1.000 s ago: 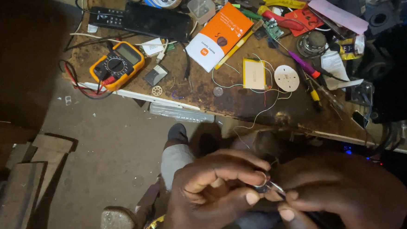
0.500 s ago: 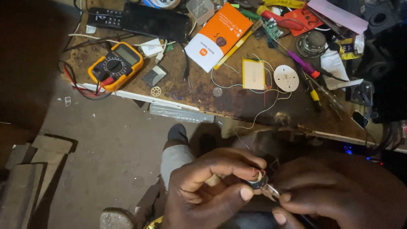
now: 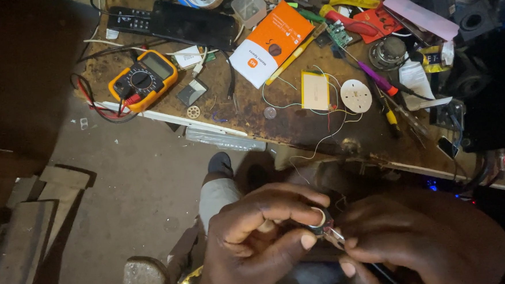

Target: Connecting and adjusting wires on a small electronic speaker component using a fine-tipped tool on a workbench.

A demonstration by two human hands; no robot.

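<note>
Your left hand [image 3: 257, 239] pinches a small round part [image 3: 321, 227] low in the frame, over your lap, below the bench [image 3: 298, 125]. Your right hand [image 3: 419, 248] is closed on a thin tool [image 3: 339, 236] whose tip touches the part. You seem mid-probing; steady the tip, keep that pinch firm.

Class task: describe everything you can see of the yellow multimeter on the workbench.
The multimeter lies flat, face up, near the left end of the bench. Its casing is yellow-orange, likely rubbery, around a dark face with a grey screen at the upper right and a round dial in the middle. Red and black leads run from its lower left end and loop over the bench edge. Neither hand touches it.
</note>
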